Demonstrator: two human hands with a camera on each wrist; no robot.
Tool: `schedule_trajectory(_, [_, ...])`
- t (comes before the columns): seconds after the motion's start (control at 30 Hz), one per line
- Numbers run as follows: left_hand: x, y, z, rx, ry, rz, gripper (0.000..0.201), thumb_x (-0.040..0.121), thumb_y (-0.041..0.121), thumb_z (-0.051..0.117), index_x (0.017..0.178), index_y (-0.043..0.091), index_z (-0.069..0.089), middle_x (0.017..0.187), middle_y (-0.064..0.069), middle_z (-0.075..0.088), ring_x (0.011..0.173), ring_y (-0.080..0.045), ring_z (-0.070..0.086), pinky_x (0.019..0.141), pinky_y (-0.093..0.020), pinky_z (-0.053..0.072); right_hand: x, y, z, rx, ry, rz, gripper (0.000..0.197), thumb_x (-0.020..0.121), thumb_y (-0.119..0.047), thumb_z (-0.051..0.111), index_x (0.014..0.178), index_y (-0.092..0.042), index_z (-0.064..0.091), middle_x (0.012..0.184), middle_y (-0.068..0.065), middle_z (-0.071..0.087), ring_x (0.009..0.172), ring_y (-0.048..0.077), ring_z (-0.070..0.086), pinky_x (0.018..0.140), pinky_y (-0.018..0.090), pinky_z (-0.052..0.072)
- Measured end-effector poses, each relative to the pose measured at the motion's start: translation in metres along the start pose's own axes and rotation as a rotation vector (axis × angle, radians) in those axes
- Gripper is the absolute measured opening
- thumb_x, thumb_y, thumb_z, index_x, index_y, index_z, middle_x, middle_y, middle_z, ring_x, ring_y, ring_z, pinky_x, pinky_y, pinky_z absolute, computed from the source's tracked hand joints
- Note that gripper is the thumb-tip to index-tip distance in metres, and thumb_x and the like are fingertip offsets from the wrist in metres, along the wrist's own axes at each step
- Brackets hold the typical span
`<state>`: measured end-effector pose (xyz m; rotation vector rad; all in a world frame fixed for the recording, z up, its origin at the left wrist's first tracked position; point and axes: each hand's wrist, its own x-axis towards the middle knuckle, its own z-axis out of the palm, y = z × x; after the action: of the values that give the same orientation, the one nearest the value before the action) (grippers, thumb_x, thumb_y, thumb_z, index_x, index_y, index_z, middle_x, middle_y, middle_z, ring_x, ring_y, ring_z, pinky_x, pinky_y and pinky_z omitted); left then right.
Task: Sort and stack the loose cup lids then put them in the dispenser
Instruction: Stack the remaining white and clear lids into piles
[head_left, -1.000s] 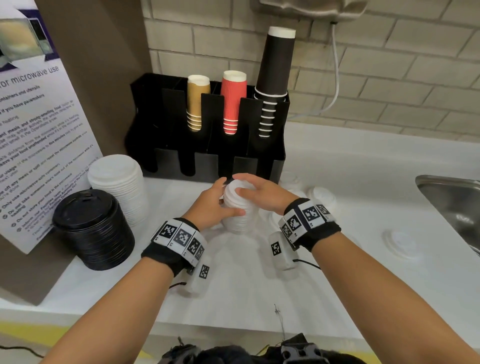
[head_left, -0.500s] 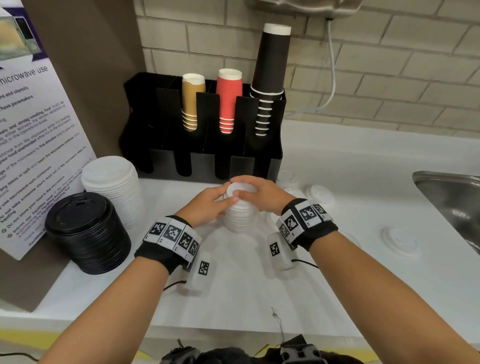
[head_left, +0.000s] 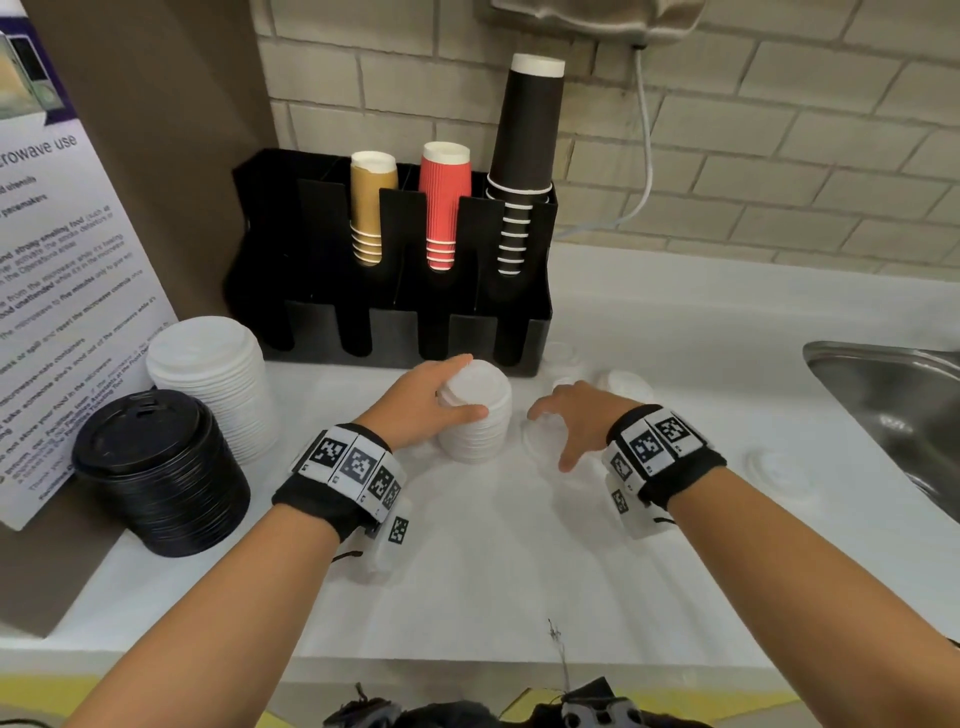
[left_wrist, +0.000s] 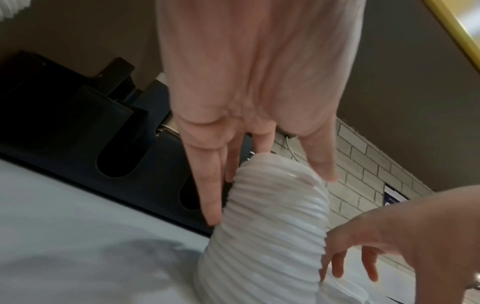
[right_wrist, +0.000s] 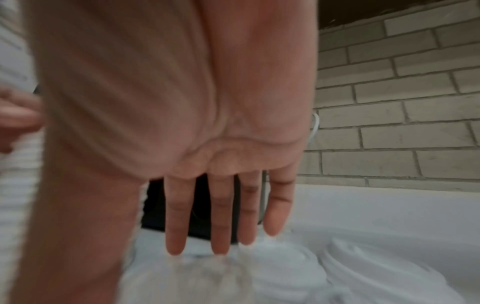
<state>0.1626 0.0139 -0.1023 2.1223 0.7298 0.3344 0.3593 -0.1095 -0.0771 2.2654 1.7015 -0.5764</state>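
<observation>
A short stack of small white lids stands on the white counter in front of the black dispenser. My left hand grips it, thumb on the near side and fingers round the back; the left wrist view shows the ribbed stack between them. My right hand hovers open just to the right, fingers spread over a loose white lid lying flat. In the right wrist view its fingers point straight down at blurred lids. More loose lids lie behind it.
A tall stack of larger white lids and a black lid stack stand at the left. The dispenser holds tan, red and black cups. One lid lies near the steel sink at the right.
My right hand has come off the top of the small stack and moved right and down over a loose lid. My left hand keeps hold of the stack.
</observation>
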Motion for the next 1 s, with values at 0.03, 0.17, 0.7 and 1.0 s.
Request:
schedule_trajectory(0.03, [0.000, 0.000, 0.001, -0.016, 0.023, 0.027, 0.070, 0.084, 0.032, 0.074, 0.145, 0.024, 0.041, 0.131, 0.005, 0.045, 0.127, -0.020, 0.044, 0.100, -0.027, 0.036, 0.001, 0.000, 0.003, -0.010, 0.018, -0.014, 0.077, 0.070, -0.024, 0.082, 0.137, -0.026, 0.044, 0.125, 0.007, 0.048, 0.118, 0.024, 0.045, 0.092, 0.031, 0.042])
schedule_trajectory(0.17, [0.001, 0.001, 0.002, -0.025, 0.013, 0.062, 0.070, 0.075, 0.030, 0.082, 0.136, 0.021, 0.050, 0.130, 0.009, 0.053, 0.122, -0.014, 0.049, 0.103, -0.031, 0.042, 0.002, 0.004, 0.008, 0.057, 0.043, -0.024, 0.066, 0.071, -0.018, 0.080, 0.129, -0.021, 0.049, 0.120, 0.009, 0.051, 0.108, 0.025, 0.052, 0.086, 0.030, 0.046])
schedule_trajectory(0.7, [-0.005, 0.009, 0.015, -0.098, 0.060, 0.027, 0.120, 0.070, 0.026, 0.087, 0.155, 0.022, 0.002, 0.110, 0.019, 0.052, 0.095, 0.004, 0.055, 0.079, -0.009, 0.042, -0.015, -0.022, -0.010, 0.691, 0.535, -0.291, 0.040, 0.078, -0.022, 0.074, 0.115, -0.027, 0.059, 0.093, -0.011, 0.056, 0.081, -0.006, 0.052, 0.067, 0.005, 0.041])
schedule_trajectory(1.0, [0.001, 0.005, 0.025, -0.150, 0.096, 0.028, 0.130, 0.071, 0.020, 0.086, 0.154, 0.021, -0.015, 0.099, 0.025, 0.053, 0.088, 0.009, 0.056, 0.067, -0.008, 0.044, -0.001, -0.040, -0.015, 0.384, 0.532, -0.262, 0.052, 0.075, -0.036, 0.074, 0.124, -0.028, 0.059, 0.108, 0.000, 0.053, 0.098, 0.012, 0.046, 0.082, 0.023, 0.035])
